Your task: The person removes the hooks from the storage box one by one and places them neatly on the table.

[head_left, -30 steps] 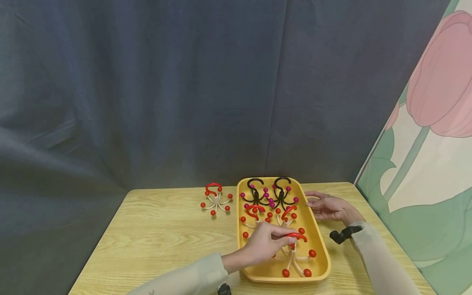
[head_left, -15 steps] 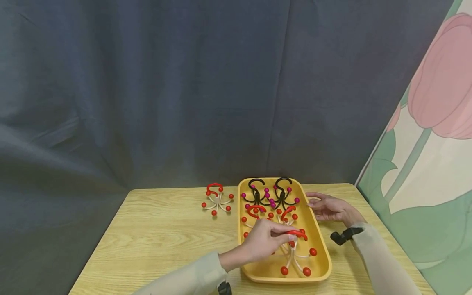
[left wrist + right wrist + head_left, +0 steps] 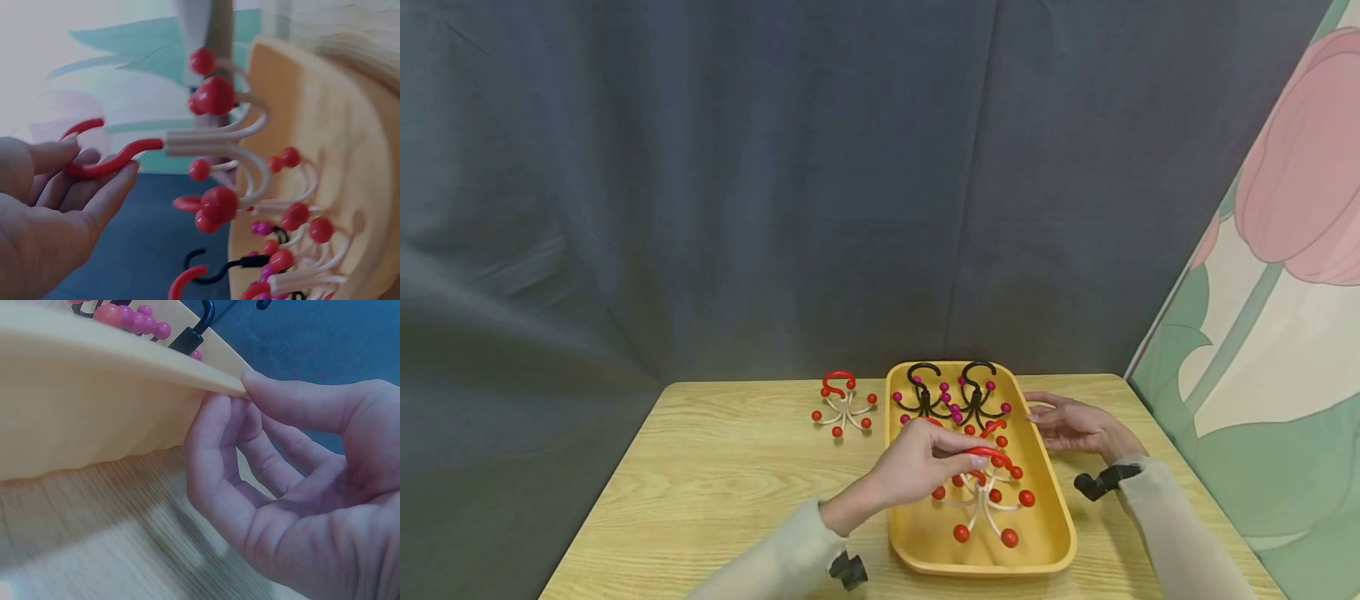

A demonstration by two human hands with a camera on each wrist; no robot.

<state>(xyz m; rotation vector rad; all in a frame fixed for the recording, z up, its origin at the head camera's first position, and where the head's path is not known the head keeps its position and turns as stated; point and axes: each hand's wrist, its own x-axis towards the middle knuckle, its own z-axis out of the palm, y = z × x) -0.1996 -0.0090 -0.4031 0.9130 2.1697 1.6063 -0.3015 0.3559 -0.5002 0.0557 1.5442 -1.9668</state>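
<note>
My left hand (image 3: 913,467) holds a multi-prong hanging hook (image 3: 164,142) by its curved red top, thumb and fingers around the curve. White prongs with red ball tips spread below it, over the near half of the yellow tray (image 3: 936,546). The left wrist view shows these prongs apart from the tray floor. My right hand (image 3: 1078,427) pinches the tray's right rim, with thumb above and curled fingers beneath, as the right wrist view shows. Inside, a black hook (image 3: 925,403) and another black hook (image 3: 977,402) with magenta balls lie at the far end. Red-and-white hooks behind my left hand are partly hidden.
Another red-and-white hook (image 3: 844,408) rests on the wooden table (image 3: 722,475), left of the tray's far end. A dark curtain (image 3: 805,208) hangs behind the table. On the right stands a wall (image 3: 1285,350) with a painted tulip.
My left hand has raised its hook and shifted it slightly left and away from the tray's near end. The right hand stays at the tray rim.
</note>
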